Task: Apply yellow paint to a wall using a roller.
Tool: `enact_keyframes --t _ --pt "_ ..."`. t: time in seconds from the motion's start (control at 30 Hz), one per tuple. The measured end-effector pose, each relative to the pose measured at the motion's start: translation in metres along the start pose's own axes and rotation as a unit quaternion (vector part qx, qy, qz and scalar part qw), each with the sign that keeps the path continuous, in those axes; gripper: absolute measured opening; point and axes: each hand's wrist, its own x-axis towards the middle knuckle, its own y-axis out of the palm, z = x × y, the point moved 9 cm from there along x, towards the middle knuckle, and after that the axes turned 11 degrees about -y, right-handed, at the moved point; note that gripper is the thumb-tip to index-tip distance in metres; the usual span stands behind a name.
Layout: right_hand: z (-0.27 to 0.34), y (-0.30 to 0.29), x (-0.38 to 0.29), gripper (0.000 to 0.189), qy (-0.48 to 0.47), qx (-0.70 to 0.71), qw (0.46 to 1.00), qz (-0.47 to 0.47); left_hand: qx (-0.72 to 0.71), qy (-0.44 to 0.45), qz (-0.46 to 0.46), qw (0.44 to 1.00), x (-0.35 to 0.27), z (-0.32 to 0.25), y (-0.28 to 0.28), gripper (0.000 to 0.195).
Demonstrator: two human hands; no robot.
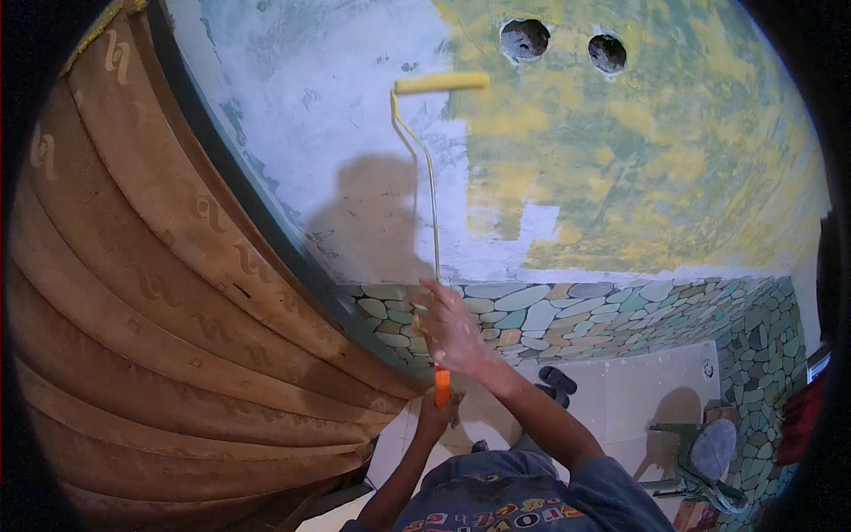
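A long paint roller with a yellow sleeve [441, 82] rests against or just before the wall, across the border between a white area and a yellow-green patchy one. Its thin bent metal rod [433, 199] runs down to an orange handle [442, 386]. My left hand [437, 417] grips the lower end of that handle. Higher up, my right hand [455, 332] is at the rod's base, its fingers blurred and partly spread; whether they close around the roller is hidden. The painted wall [572, 153] carries a shadow left of the rod.
A brown patterned curtain [166, 286] hangs along the left. Two round holes [525, 40] pierce the upper wall. Flat-stone cladding [532, 312] lines its base. Dark sandals [557, 386] lie on the floor [631, 386]. A grey, round-topped object [713, 449] stands at lower right.
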Motion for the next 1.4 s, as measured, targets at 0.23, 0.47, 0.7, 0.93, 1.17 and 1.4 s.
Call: enact_keyframes --t 0.23,0.47,0.7,0.93,1.17,1.4 --pt "0.005 0.030 -0.031 0.020 0.010 -0.007 1.000 -0.012 0.021 -0.027 0.024 0.999 0.008 0.035 -0.021 0.034" --pt "-0.012 0.062 -0.043 0.030 0.012 -0.064 0.997 0.048 0.181 -0.057 -0.075 0.979 0.027 0.027 -0.045 0.036" --pt "-0.020 0.066 -0.044 0.027 0.000 -0.057 0.998 0.014 0.171 -0.037 -0.068 0.982 0.054 0.072 -0.065 0.040" --pt "-0.007 0.086 -0.083 0.025 0.040 -0.020 0.997 0.061 0.239 -0.084 -0.070 0.965 0.027 0.108 -0.066 0.043" --pt "-0.016 0.053 -0.025 0.024 0.007 -0.062 0.998 0.017 0.138 -0.027 -0.078 0.987 0.057 0.050 -0.067 0.037" --pt "-0.014 0.121 -0.132 0.025 0.047 -0.082 0.987 0.130 0.194 -0.157 -0.036 0.968 0.040 0.173 -0.082 0.040"
